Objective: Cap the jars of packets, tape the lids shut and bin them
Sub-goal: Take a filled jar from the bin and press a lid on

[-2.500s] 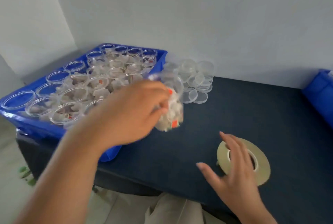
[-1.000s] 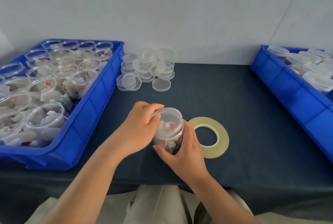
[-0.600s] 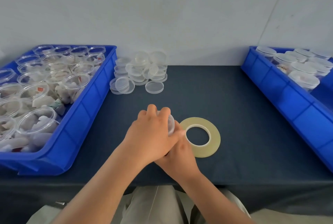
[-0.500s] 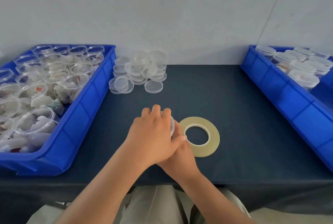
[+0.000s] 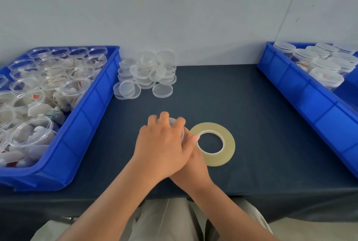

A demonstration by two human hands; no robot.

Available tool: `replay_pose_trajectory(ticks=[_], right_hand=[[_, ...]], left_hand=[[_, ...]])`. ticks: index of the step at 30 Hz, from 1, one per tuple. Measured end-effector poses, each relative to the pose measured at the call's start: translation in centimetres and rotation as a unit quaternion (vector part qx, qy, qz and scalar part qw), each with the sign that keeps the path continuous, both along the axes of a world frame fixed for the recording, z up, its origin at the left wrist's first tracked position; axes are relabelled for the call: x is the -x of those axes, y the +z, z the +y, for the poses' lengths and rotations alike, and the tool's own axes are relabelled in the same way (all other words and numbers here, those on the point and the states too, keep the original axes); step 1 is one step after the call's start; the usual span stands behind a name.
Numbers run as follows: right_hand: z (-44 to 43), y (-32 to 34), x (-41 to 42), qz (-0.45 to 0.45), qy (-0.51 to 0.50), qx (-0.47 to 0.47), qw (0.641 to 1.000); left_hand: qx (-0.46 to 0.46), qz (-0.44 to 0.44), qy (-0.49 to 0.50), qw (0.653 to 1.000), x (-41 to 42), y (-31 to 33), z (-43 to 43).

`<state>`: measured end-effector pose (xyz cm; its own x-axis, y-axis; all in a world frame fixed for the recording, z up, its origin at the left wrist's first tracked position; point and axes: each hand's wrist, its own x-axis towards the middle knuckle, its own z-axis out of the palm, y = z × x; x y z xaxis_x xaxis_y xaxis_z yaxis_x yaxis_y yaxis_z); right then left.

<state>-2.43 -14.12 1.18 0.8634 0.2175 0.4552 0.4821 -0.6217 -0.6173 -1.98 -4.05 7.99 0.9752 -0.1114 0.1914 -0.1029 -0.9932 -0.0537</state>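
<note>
A clear jar of packets stands on the dark table, almost wholly hidden by my hands. My left hand lies over its top with the fingers curled down over the far rim. My right hand sits beneath the left and grips the jar's right side, thumb tip next to the tape roll. Whether a lid is on the jar is hidden. The yellowish tape roll lies flat just right of the jar. A pile of clear lids sits at the back by the wall.
A blue bin on the left holds several open jars of packets. A second blue bin on the right holds several capped jars. The wall runs close behind the table, whose front edge is at my lap.
My left hand brought the jar from the left bin to the table's middle. My right hand left the tape roll and took the jar's side. Over the last half second both hands stayed put.
</note>
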Motion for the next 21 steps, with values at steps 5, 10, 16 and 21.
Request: replay_pose_trajectory(ticks=[5, 10, 16, 21], right_hand=[[0.4, 0.2, -0.3, 0.035, -0.011, -0.016, 0.999], [0.0, -0.3, -0.2, 0.052, 0.011, -0.021, 0.998], [0.1, -0.3, 0.0, 0.039, 0.014, -0.064, 0.997], [0.0, -0.4, 0.2, 0.043, 0.011, -0.072, 0.996]], left_hand=[[0.049, -0.002, -0.098, 0.994, -0.6, 0.4, 1.6], [0.206, 0.053, -0.287, 0.934, -2.1, 1.3, 4.2], [0.172, 0.174, -0.29, 0.925, -2.6, 3.1, 5.7], [0.123, 0.281, -0.113, 0.945, 0.4, 5.3, 5.0]])
